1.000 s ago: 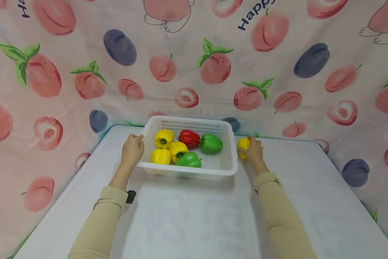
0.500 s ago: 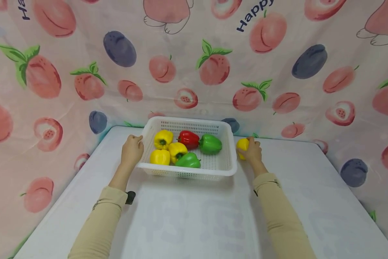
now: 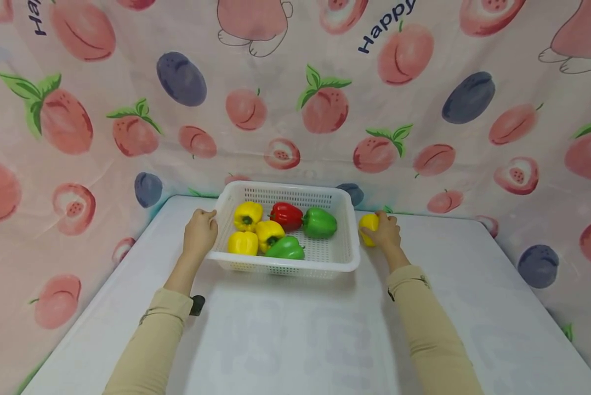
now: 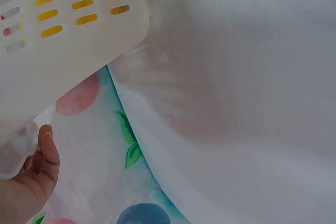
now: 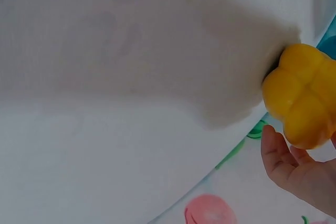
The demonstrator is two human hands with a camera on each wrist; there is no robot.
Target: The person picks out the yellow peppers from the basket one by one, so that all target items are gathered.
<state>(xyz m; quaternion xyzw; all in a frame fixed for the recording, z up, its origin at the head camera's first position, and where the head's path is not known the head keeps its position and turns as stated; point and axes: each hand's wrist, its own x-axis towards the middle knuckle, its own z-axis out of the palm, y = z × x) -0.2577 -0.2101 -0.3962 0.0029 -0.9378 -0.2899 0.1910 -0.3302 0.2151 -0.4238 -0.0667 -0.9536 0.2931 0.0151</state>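
A white perforated plastic basket (image 3: 285, 264) holds several bell peppers. My left hand (image 3: 200, 235) grips its left rim. In the left wrist view, the thumb and curled fingers of that left hand (image 4: 38, 174) meet the rim below the basket wall (image 4: 79, 59). Just right of the basket, my right hand (image 3: 388, 232) holds a yellow bell pepper (image 3: 368, 227) by its right side. The right wrist view shows the lobed end of this yellow pepper (image 5: 302, 95), with the right hand (image 5: 299, 174) curled below it; part of the grip lies outside the picture.
Inside the basket are yellow peppers (image 3: 248, 215), a red pepper (image 3: 287, 216) and green peppers (image 3: 320, 223). The basket stands near the back of a white table (image 3: 295, 334). A fruit-print cloth (image 3: 266, 71) hangs behind and at both sides.
The head view has tilted slightly, so the scene sits a little lower. Both hands keep their hold, and the basket and peppers show no clear movement.
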